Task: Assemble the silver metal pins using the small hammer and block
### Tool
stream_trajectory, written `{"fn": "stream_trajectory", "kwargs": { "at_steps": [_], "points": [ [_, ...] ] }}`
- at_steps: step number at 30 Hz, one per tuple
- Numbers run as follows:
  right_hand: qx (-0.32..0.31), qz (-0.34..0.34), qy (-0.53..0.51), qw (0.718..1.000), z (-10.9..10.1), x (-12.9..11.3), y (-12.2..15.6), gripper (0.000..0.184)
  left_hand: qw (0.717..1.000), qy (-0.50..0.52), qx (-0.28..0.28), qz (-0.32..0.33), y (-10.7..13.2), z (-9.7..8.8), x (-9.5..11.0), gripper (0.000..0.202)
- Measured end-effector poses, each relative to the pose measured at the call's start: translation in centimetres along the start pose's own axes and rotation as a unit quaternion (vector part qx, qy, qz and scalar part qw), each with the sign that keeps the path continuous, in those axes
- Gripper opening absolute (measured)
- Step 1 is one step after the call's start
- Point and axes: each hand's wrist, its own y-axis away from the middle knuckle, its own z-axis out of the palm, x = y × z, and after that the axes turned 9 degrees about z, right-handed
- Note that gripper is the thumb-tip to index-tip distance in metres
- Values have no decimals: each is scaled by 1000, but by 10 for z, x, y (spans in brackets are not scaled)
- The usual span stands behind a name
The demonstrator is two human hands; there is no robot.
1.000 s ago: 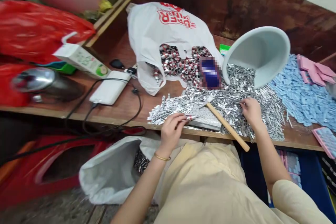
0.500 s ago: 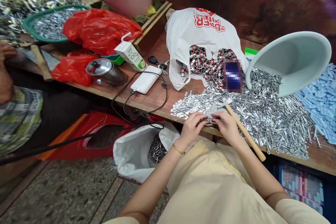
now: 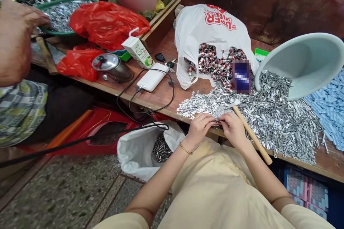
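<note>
My left hand (image 3: pixel 200 126) and my right hand (image 3: pixel 233 128) meet at the bench's front edge, fingers pinched together on a small silver and red metal piece (image 3: pixel 218 123) between them. Just behind lies a wide heap of silver metal pieces (image 3: pixel 271 114). A wooden-handled hammer (image 3: pixel 251 134) lies slanted beside my right hand. A white plastic bag (image 3: pixel 212 28) of red-banded metal parts stands behind the heap.
A tipped grey basin (image 3: pixel 303 62), blue pieces (image 3: pixel 329 103), a power bank (image 3: pixel 152 77) with cable, keys, a juice carton (image 3: pixel 137 50), a steel pot (image 3: pixel 110 66) and red bags (image 3: pixel 107 23) crowd the bench. A white sack (image 3: pixel 139 150) sits below. Another person's hand (image 3: pixel 16 35) shows at left.
My right hand left the silver heap and joined my left hand on the small piece at the bench edge. The view swung left, showing the other person, whose hand has risen.
</note>
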Motion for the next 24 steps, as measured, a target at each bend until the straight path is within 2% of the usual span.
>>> {"fn": "stream_trajectory", "kwargs": {
  "at_steps": [7, 11, 14, 18, 24],
  "points": [
    [-30, 5, -20, 999, -1, -2, -1, 23, 997, 55, -5, -59, -3, -4, 6, 12],
    [-18, 26, -76, 997, -4, -3, 2, 13, 981, 136, 46, -132, -8, -6, 13, 9],
    [-16, 68, -155, 986, -5, -3, 9, 13, 965, 182, 75, -176, -10, -8, 19, 8],
    [-7, 74, -193, 978, -6, -5, 16, 12, 971, 166, 42, -165, -13, -15, 28, 8],
    [-32, 35, -176, 983, -17, -12, 15, 18, 988, 121, -30, -93, -20, -37, 36, 13]
  ]
}}
